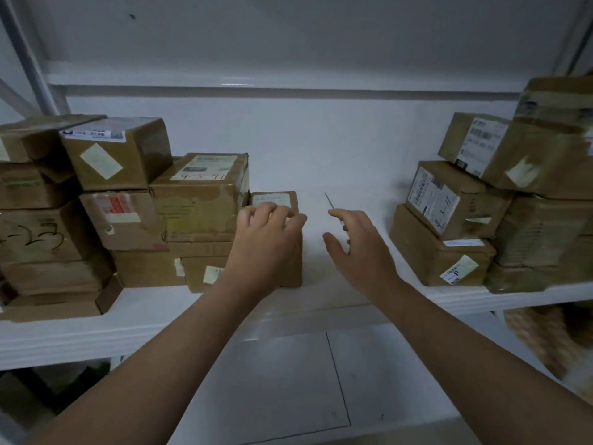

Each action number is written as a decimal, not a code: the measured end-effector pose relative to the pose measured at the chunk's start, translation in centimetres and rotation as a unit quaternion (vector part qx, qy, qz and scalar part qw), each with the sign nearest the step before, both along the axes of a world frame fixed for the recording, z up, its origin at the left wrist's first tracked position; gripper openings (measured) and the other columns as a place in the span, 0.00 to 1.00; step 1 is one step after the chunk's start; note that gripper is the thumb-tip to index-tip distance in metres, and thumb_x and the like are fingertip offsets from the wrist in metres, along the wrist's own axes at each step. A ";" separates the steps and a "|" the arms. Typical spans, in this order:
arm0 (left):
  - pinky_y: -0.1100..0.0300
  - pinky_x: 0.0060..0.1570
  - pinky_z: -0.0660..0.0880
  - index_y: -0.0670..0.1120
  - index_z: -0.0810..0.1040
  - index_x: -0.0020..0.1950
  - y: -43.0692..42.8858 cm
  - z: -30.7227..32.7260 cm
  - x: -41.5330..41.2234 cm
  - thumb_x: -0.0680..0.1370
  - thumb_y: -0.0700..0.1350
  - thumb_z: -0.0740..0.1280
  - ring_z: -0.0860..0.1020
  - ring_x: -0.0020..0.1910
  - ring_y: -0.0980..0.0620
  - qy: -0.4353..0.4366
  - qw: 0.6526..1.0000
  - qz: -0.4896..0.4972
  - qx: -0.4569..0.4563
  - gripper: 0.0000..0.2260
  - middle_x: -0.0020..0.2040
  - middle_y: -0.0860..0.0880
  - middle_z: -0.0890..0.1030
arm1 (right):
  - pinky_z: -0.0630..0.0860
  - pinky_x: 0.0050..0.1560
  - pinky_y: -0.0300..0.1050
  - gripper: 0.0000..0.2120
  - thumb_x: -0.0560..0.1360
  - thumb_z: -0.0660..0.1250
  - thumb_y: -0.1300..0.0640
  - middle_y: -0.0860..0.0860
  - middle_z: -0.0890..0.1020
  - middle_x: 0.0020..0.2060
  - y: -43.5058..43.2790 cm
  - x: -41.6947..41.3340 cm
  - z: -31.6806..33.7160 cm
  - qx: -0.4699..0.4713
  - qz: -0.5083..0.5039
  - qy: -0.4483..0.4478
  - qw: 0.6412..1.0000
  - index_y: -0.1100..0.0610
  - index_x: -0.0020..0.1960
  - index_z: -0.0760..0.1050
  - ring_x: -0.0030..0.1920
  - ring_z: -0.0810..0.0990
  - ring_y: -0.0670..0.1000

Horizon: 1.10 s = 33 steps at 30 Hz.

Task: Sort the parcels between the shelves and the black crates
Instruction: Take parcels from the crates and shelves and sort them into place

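Small parcel point(293, 261) stands upright on the shelf point(321, 285), touching the stack point(199, 200) on its left. Left hand point(268, 229) grips the parcel's top, fingers curled over. Right hand point(356, 245) hovers just right of the parcel, apart from it, loosely holding a thin stick point(329, 200).

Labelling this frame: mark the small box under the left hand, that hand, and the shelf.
small box point(295, 264), head view, bare front face.
left hand point(266, 232), head view, back of hand.
shelf point(317, 274), head view, bare board between hands.
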<state>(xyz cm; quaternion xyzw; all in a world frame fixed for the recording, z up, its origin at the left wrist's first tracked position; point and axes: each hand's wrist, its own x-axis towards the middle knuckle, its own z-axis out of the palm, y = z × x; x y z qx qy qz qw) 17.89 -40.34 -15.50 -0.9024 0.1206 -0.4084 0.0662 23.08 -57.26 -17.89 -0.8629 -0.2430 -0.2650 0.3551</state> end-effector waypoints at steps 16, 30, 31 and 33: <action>0.49 0.47 0.74 0.44 0.76 0.61 -19.1 4.0 6.0 0.74 0.48 0.61 0.77 0.51 0.41 0.050 0.968 -0.221 -0.111 0.18 0.57 0.43 0.77 | 0.74 0.54 0.48 0.10 0.75 0.66 0.61 0.52 0.75 0.53 -21.7 -2.5 7.4 0.023 -0.230 -0.104 0.967 0.58 0.55 0.78 0.55 0.75 0.55; 0.51 0.63 0.68 0.47 0.66 0.72 -22.1 6.9 9.5 0.79 0.47 0.63 0.68 0.65 0.45 0.072 0.969 -0.156 -0.177 0.21 0.68 0.45 0.68 | 0.60 0.62 0.54 0.33 0.72 0.54 0.28 0.58 0.63 0.66 -22.2 3.7 11.2 -0.137 -0.355 -0.056 0.923 0.45 0.71 0.63 0.64 0.62 0.59; 0.52 0.63 0.67 0.47 0.66 0.72 -21.7 6.7 9.6 0.79 0.47 0.62 0.68 0.66 0.45 0.073 0.969 -0.154 -0.180 0.21 0.69 0.45 0.68 | 0.59 0.63 0.55 0.33 0.72 0.55 0.28 0.59 0.62 0.67 -22.0 3.9 11.0 -0.137 -0.357 -0.066 0.922 0.45 0.70 0.63 0.65 0.61 0.60; 0.53 0.63 0.67 0.47 0.66 0.72 -21.0 6.4 9.8 0.79 0.48 0.62 0.68 0.66 0.45 0.073 0.967 -0.156 -0.187 0.21 0.69 0.45 0.68 | 0.57 0.66 0.57 0.32 0.72 0.57 0.29 0.60 0.60 0.71 -21.5 4.2 10.8 -0.130 -0.356 -0.077 0.922 0.46 0.70 0.63 0.68 0.59 0.61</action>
